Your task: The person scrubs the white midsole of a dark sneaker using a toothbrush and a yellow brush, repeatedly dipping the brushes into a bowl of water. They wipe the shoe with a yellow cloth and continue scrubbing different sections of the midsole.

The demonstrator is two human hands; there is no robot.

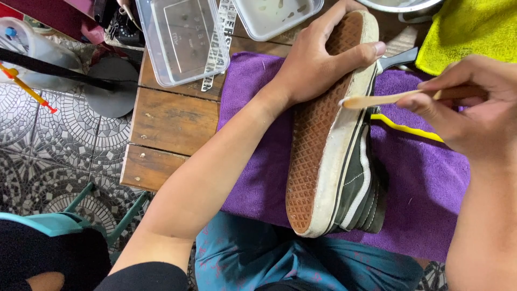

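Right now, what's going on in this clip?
A person is working on a dark sneaker turned on its side over a purple cloth on a wooden table. The left hand grips the shoe near one end of its brown waffle sole. The right hand holds a thin wooden stick, its tip against the white rubber sidewall. Clear plastic containers and a yellow cloth lie at the far edge.

- shoe [353,183]: dark grey, white stripe, brown waffle sole
- towel [425,183]: purple
- cloth [463,27]: yellow
- floor [48,140]: grey-white mosaic
- table [167,118]: brown wood
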